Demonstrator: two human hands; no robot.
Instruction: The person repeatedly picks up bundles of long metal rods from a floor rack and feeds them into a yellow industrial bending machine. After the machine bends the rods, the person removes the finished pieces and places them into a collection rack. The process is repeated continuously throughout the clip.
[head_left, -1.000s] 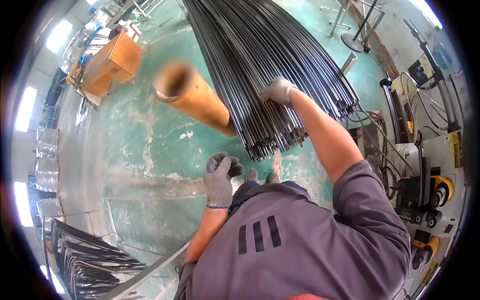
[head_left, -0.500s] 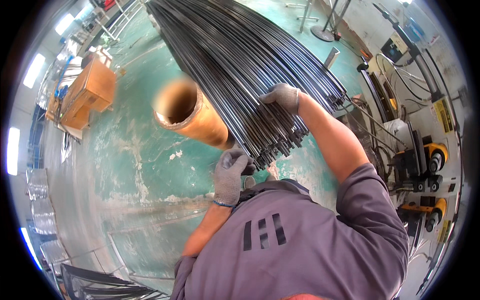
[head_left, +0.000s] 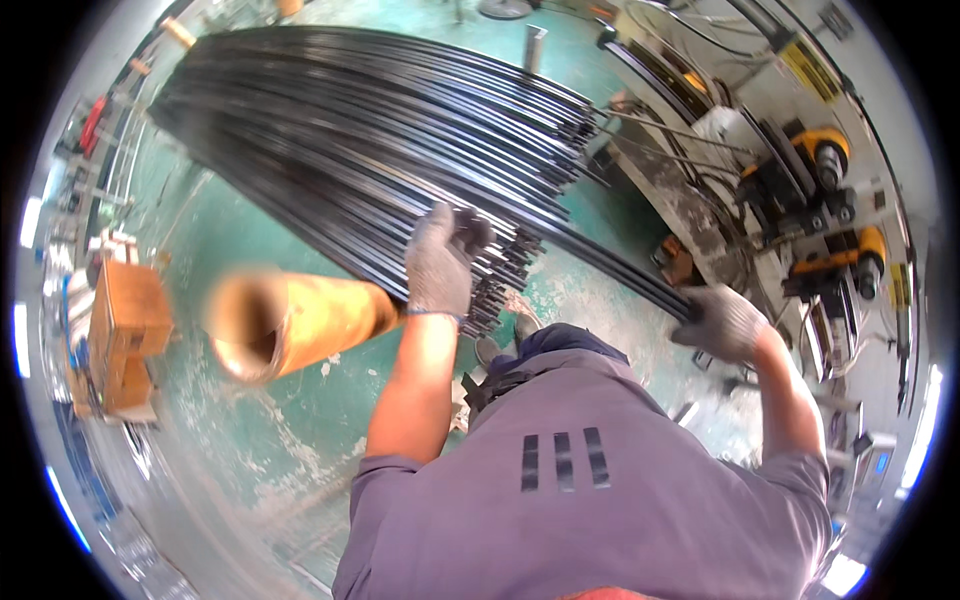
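Once our right hand (head_left: 728,323), clamped on rods (head_left: 622,268), had pulled them partly free, we couldn't tell our left hand (head_left: 440,262)'s grip.

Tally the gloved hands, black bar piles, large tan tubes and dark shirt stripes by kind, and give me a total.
Gloved hands: 2
Black bar pile: 1
Large tan tube: 1
Dark shirt stripes: 3
Total: 7

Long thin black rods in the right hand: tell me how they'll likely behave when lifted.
The long thin black rods look fairly stiff: the stretch near the gray-gloved right hand runs nearly straight. Being long and slender, they may flex somewhat. Their sheen suggests they could slide over the black rod pile.
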